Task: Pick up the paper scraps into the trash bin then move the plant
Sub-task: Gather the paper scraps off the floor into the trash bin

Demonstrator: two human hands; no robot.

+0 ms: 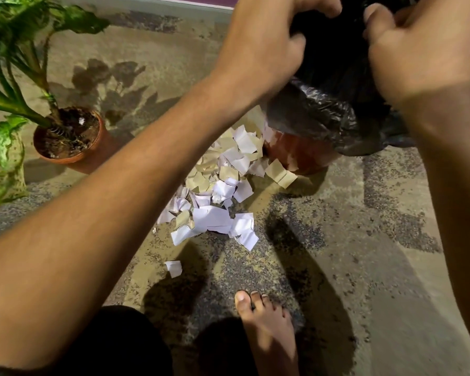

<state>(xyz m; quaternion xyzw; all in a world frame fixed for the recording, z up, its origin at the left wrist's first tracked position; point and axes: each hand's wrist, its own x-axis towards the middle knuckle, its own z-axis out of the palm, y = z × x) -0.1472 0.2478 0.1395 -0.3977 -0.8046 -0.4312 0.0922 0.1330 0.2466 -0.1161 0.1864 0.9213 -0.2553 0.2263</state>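
Observation:
A heap of white and tan paper scraps [223, 191] lies on the floor in the middle of the view, with one stray scrap [174, 268] nearer me. Right behind the heap stands the reddish-brown trash bin [299, 156], lined with a black plastic bag [326, 109]. My left hand [263, 42] and my right hand [418, 47] both grip the bag's rim at the top right, above the bin. The plant [14, 50] grows in a terracotta pot [68, 137] at the left, with one small scrap on its soil.
The floor is speckled concrete. A wall base runs along the top edge [174, 4]. My bare foot [266, 332] rests at the bottom centre, just below the scraps. Drooping leaves [8, 158] hang left of the pot.

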